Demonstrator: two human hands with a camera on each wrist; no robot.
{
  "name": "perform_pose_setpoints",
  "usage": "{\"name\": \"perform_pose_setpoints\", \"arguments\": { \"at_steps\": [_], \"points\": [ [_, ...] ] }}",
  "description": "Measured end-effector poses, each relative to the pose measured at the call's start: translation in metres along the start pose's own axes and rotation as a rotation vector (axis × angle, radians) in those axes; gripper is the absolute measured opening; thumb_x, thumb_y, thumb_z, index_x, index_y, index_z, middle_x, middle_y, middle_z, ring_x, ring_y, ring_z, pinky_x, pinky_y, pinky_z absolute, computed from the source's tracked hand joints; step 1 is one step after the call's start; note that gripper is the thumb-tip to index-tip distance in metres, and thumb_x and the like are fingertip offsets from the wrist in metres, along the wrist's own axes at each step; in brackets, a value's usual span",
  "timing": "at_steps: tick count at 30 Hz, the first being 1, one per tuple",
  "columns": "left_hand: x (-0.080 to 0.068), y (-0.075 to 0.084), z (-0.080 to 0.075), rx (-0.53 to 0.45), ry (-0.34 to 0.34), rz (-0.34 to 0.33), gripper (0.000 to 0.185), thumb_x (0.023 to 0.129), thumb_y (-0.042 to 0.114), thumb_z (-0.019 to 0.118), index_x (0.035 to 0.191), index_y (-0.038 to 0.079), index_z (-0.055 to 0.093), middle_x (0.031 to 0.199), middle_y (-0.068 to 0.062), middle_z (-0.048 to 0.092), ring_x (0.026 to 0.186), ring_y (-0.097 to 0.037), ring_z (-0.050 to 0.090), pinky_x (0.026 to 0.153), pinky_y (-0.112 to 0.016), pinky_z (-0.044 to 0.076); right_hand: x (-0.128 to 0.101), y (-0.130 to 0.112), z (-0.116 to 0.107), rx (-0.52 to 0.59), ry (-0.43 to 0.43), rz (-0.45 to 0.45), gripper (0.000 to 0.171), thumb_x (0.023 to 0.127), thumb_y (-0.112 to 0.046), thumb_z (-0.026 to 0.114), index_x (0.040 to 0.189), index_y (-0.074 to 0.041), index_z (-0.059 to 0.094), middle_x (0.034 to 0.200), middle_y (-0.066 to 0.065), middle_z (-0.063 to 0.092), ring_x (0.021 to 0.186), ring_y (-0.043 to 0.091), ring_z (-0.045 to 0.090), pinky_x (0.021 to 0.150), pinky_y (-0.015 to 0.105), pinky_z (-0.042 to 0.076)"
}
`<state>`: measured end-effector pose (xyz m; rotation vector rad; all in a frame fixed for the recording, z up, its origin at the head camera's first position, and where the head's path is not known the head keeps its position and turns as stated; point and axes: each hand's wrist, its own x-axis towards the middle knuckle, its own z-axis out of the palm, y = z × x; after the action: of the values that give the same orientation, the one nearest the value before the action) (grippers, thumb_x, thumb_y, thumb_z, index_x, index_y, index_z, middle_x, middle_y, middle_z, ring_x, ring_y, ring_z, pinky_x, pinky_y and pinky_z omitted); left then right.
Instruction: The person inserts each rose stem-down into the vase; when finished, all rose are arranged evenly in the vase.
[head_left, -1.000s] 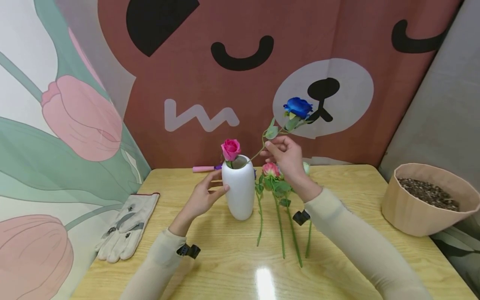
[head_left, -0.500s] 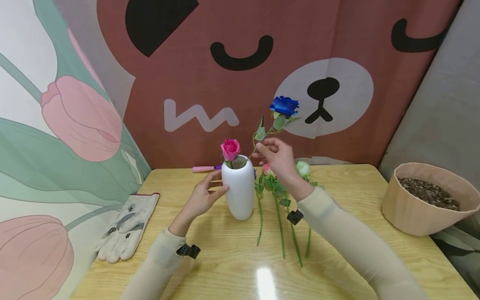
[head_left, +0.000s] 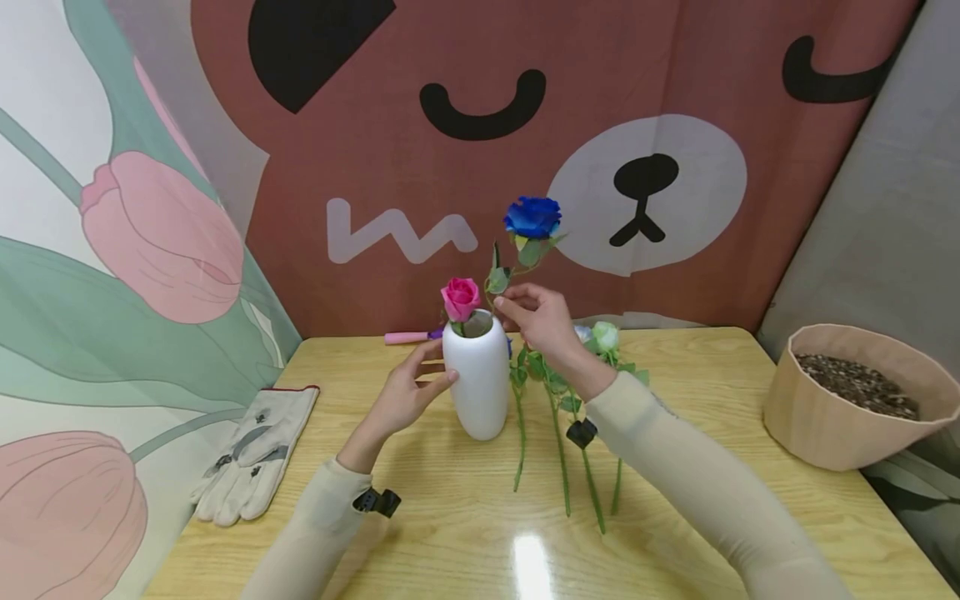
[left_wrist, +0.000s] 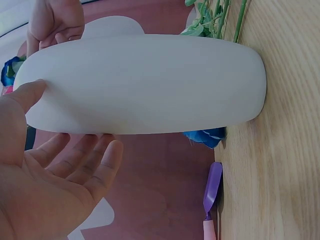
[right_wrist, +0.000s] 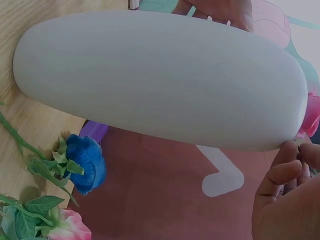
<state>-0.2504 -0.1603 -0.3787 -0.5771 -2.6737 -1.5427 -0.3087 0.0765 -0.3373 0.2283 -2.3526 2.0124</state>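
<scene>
A white vase [head_left: 478, 392] stands upright on the wooden table, with a pink rose [head_left: 461, 298] in its mouth. My left hand [head_left: 401, 396] holds the vase from its left side; in the left wrist view the thumb [left_wrist: 32, 94] lies on its wall and the fingers along the opposite side. Above the rim, my right hand [head_left: 543, 321] pinches the stem of a blue rose [head_left: 532, 218]. That bloom stands higher than the pink one, and its lower stem drops behind the fingers at the vase mouth. The right wrist view shows the right fingertips right at the rim.
Right of the vase lie several flowers, among them a pale green rose [head_left: 606, 336], another blue rose [right_wrist: 86, 162] and a pink-and-white one [right_wrist: 70, 227]. A purple trowel [left_wrist: 213, 185] lies behind the vase. Work gloves [head_left: 258, 450] lie left; a tan pot [head_left: 817, 421] holding soil stands right.
My right hand has moved left and slightly down with the blue rose, bringing its stem over the vase mouth in a more upright position. The left hand and vase have stayed put.
</scene>
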Motion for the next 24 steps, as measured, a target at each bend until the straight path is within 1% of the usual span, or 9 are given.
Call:
{"name": "perform_pose_setpoints", "arguments": {
  "at_steps": [4,10,13,17,21,24],
  "points": [
    [-0.0003,0.0002,0.0002,-0.005,0.003,0.003,0.059,0.099,0.026,0.064,0.150,0.010,0.041,0.148,-0.018,0.050,0.133,-0.039,0.052,0.108,-0.057,0.047,0.0004,0.0016,0.0031,-0.037,-0.017,-0.041,0.024,0.096,-0.030,0.068,0.107,-0.009,0.070,0.099,0.009,0.071,0.082,0.015,0.071,0.070,0.027,0.059],
    [-0.0006,0.0011,0.0004,-0.002,0.007,-0.006,0.059,0.099,0.027,0.064,0.150,0.011,0.041,0.147,-0.018,0.051,0.133,-0.038,0.053,0.107,-0.055,0.047,0.0035,0.0056,0.0057,-0.031,-0.037,-0.090,0.020,0.095,-0.023,0.068,0.103,-0.006,0.074,0.099,0.010,0.071,0.086,0.015,0.069,0.080,0.034,0.061],
    [-0.0007,0.0015,0.0002,-0.002,0.004,-0.008,0.059,0.099,0.027,0.064,0.150,0.011,0.041,0.147,-0.018,0.051,0.133,-0.039,0.053,0.107,-0.055,0.048,0.0046,0.0070,0.0061,-0.060,-0.041,-0.094,0.019,0.095,-0.022,0.067,0.103,-0.007,0.075,0.098,0.010,0.071,0.086,0.016,0.067,0.078,0.034,0.059],
    [-0.0009,0.0019,0.0000,-0.005,0.003,-0.006,0.059,0.099,0.026,0.064,0.150,0.010,0.041,0.147,-0.019,0.051,0.132,-0.039,0.053,0.106,-0.055,0.048,0.0054,0.0077,0.0062,-0.128,-0.035,-0.084,0.021,0.095,-0.026,0.068,0.104,-0.009,0.076,0.096,0.009,0.072,0.085,0.019,0.064,0.072,0.030,0.053],
    [-0.0014,0.0015,0.0002,-0.006,-0.001,-0.010,0.059,0.099,0.026,0.064,0.151,0.011,0.040,0.147,-0.019,0.051,0.132,-0.041,0.053,0.103,-0.055,0.050,0.0049,0.0090,0.0043,-0.147,-0.040,-0.054,0.024,0.095,-0.030,0.068,0.110,-0.013,0.076,0.099,0.006,0.072,0.086,0.020,0.063,0.066,0.027,0.050],
    [-0.0016,0.0003,-0.0005,-0.008,-0.004,-0.013,0.060,0.099,0.027,0.064,0.151,0.011,0.039,0.147,-0.019,0.050,0.132,-0.042,0.052,0.103,-0.056,0.051,0.0034,0.0096,0.0004,-0.146,-0.062,-0.029,0.027,0.096,-0.033,0.067,0.113,-0.015,0.075,0.101,0.008,0.073,0.084,0.021,0.062,0.060,0.027,0.048]
  ]
}}
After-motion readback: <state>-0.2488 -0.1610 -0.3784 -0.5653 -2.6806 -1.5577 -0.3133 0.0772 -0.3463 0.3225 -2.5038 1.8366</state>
